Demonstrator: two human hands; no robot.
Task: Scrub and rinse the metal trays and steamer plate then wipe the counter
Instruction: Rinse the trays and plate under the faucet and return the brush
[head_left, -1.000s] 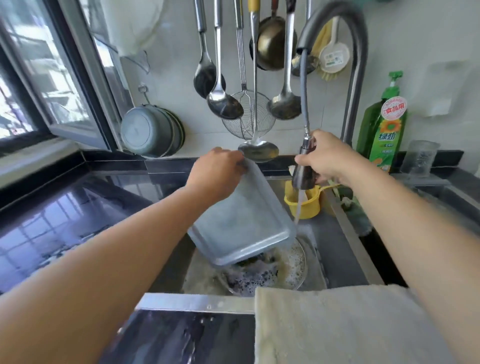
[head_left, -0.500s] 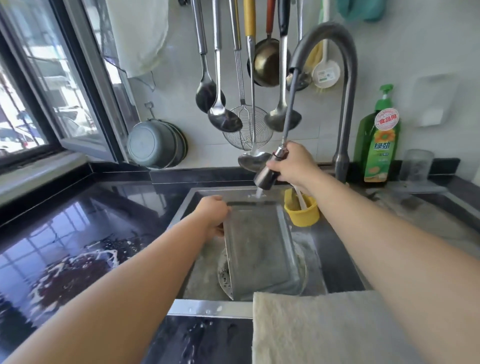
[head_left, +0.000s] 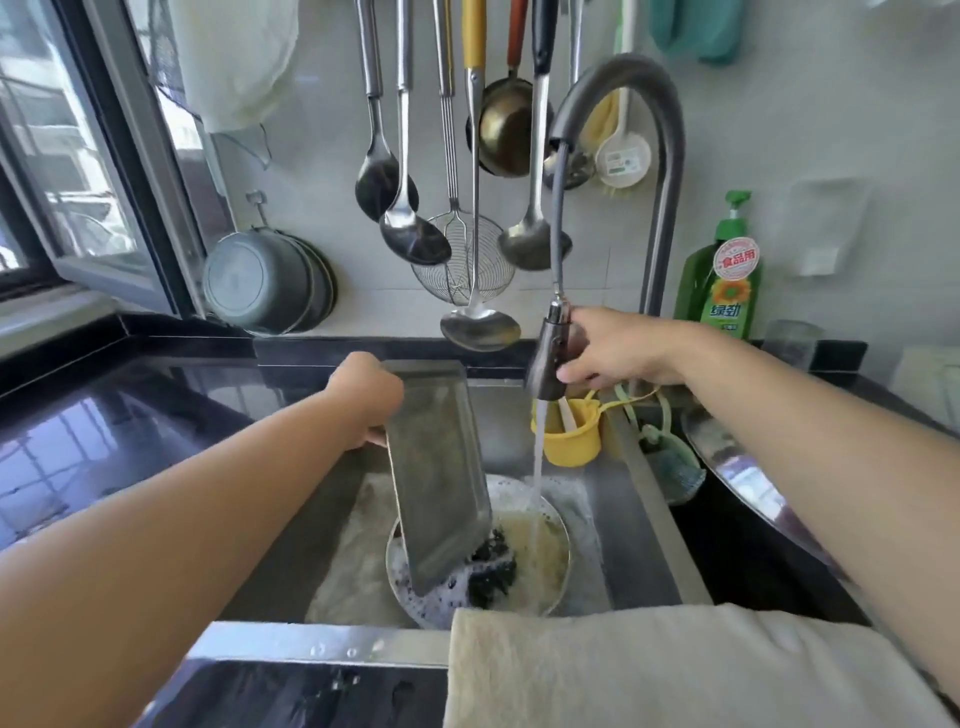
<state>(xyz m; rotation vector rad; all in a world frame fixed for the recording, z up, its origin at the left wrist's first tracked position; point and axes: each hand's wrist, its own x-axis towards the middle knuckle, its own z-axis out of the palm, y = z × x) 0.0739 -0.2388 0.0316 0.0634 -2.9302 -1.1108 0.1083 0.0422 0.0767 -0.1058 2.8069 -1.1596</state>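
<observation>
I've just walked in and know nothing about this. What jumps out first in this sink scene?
The metal tray, tilted steeply over the sink, gripped at its far end by the left hand. Right of it, the right hand holds the pull-out sprayer, whose water falls past the tray onto a round foamy plate in the basin. Above, ladles hang on the wall.

The metal tray (head_left: 439, 467) hides most of the left hand's (head_left: 366, 400) fingers and part of the steamer plate (head_left: 545, 551) below. The towel (head_left: 649, 670) runs off the bottom edge, and the hanging ladles' (head_left: 400, 228) handles are cut off at the top.
</observation>
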